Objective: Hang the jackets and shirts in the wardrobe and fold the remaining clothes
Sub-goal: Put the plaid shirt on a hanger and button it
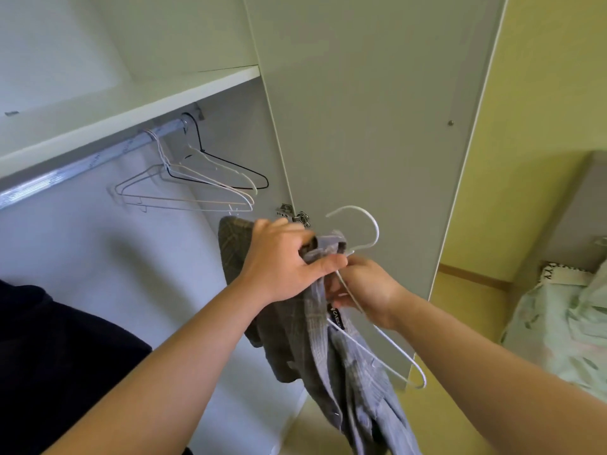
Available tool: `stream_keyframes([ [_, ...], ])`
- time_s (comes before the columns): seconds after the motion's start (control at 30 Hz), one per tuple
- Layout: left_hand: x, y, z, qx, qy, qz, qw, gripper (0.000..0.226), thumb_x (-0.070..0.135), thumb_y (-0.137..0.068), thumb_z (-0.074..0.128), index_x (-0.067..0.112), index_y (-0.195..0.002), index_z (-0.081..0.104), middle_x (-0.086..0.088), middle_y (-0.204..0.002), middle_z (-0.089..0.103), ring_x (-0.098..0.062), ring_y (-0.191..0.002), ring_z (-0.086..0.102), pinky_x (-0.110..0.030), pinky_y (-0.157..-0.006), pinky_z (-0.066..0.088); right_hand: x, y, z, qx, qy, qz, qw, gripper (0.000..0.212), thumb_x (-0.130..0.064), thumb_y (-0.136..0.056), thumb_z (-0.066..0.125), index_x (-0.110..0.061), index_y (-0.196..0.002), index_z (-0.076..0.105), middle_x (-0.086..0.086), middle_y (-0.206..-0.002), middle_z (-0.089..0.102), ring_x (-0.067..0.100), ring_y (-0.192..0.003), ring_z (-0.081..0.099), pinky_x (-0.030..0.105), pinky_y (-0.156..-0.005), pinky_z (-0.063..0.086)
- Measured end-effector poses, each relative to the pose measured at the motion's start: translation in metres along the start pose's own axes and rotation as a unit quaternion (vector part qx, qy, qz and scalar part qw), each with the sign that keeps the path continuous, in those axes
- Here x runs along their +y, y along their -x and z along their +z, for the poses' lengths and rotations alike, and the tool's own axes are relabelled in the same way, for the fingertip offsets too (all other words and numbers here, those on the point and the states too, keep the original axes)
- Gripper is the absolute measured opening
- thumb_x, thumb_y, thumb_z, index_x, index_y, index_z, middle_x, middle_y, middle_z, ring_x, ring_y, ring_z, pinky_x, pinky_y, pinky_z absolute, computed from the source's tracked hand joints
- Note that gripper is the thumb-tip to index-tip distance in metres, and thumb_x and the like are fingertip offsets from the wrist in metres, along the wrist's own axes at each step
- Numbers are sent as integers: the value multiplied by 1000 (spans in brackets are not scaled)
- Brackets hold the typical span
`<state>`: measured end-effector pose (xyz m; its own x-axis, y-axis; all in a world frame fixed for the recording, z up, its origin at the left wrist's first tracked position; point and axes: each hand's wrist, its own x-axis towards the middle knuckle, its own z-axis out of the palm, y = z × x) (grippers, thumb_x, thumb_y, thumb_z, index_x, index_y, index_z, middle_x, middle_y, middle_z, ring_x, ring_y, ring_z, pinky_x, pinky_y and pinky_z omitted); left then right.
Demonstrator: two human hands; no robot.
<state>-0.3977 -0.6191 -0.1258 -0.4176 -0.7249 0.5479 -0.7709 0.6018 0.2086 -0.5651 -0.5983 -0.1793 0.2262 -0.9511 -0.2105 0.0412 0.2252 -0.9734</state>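
A grey checked shirt (348,366) hangs in front of the open wardrobe, its collar bunched at the top. My left hand (282,261) grips the collar and shoulder of the shirt. My right hand (364,287) holds a white wire hanger (368,224) at its neck, with the hook pointing up and one arm running down inside the shirt. The hanger's lower end (417,379) sticks out to the right of the cloth. Both hands touch at the collar.
The wardrobe rail (85,165) under a white shelf (138,103) carries several bare wire hangers (197,188), white and black. The open wardrobe door (377,126) stands right behind the hands. A dark garment (49,372) hangs at the left. Pale green bedding (565,330) lies at the right.
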Motion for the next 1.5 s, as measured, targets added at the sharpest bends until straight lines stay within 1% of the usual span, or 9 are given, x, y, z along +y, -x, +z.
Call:
stream_keyframes([
  [0.1, 3, -2, 4, -5, 6, 16, 1000, 53, 89, -72, 51, 42, -56, 35, 22, -56, 35, -10, -70, 42, -38, -77, 33, 11, 0, -5, -23, 49, 41, 998, 20, -2, -83, 57, -18, -88, 68, 2, -76, 66, 14, -66, 61, 24, -58, 48],
  [0.3, 5, -10, 2, 12, 4, 36, 999, 56, 84, -73, 57, 29, -65, 67, 15, -59, 52, -9, -74, 51, -40, -84, 37, 41, -5, -3, -72, 190, 125, 971, 23, -22, -78, 79, -21, -98, 67, 4, -89, 58, 16, -81, 55, 30, -71, 55],
  [0.5, 7, -11, -4, 45, 19, 50, 998, 42, 66, -76, 61, 26, -70, 70, 12, -61, 56, -14, -71, 53, -41, -82, 39, 46, -10, 0, -107, 225, 104, 963, 20, -49, -78, 71, -38, -95, 70, -7, -93, 64, 9, -86, 58, 27, -78, 53],
  [0.6, 4, -11, -7, 50, 73, 35, 995, 37, 56, -77, 64, 23, -94, 70, 12, -77, 67, -14, -78, 63, -44, -90, 41, 47, -12, 4, -53, 259, 70, 962, 44, -72, -75, 59, -33, -90, 73, 0, -94, 70, 13, -84, 61, 28, -77, 50],
  [0.7, 1, -12, -11, 55, 97, 33, 993, 36, 46, -79, 63, 24, -106, 70, 12, -83, 71, -12, -81, 66, -47, -93, 42, 50, -17, 1, 10, 173, 63, 983, 52, -59, -95, 58, -8, -94, 71, 5, -79, 64, 19, -71, 57, 31, -68, 49],
  [0.93, -18, -16, -19, 78, 21, 29, 996, 29, 33, -78, 61, 19, -98, 77, 4, -70, 68, -21, -69, 62, -45, -87, 42, 49, -17, -18, 86, 358, -77, 927, 47, -60, -94, 57, -21, -72, 47, -8, -59, 47, 6, -51, 41, 18, -50, 33],
  [1.13, -34, -15, -20, 25, -17, 10, 999, 26, 29, -71, 65, 21, -93, 78, 8, -55, 52, -20, -59, 49, -42, -83, 43, 57, -13, -37, -50, 538, -39, 840, 25, -44, -85, 74, -27, -82, 56, -10, -81, 65, 10, -77, 62, 26, -70, 47],
  [1.3, -43, -12, -23, 53, -5, -21, 998, 26, 36, -75, 61, 20, -89, 75, 4, -64, 64, -22, -64, 57, -42, -83, 42, 79, -9, -51, 37, 549, 33, 835, 5, -24, -82, 59, -28, -84, 57, -4, -85, 65, 23, -82, 61, 29, -70, 48],
  [1.5, -58, -9, -37, 119, 17, -57, 991, 12, 31, -74, 64, 36, -72, 54, 12, -53, 50, -6, -53, 43, -38, -76, 41, 92, -5, -77, 126, 519, 165, 829, 15, -12, -79, 49, -15, -86, 63, 8, -89, 68, 30, -85, 66, 30, -65, 52],
])
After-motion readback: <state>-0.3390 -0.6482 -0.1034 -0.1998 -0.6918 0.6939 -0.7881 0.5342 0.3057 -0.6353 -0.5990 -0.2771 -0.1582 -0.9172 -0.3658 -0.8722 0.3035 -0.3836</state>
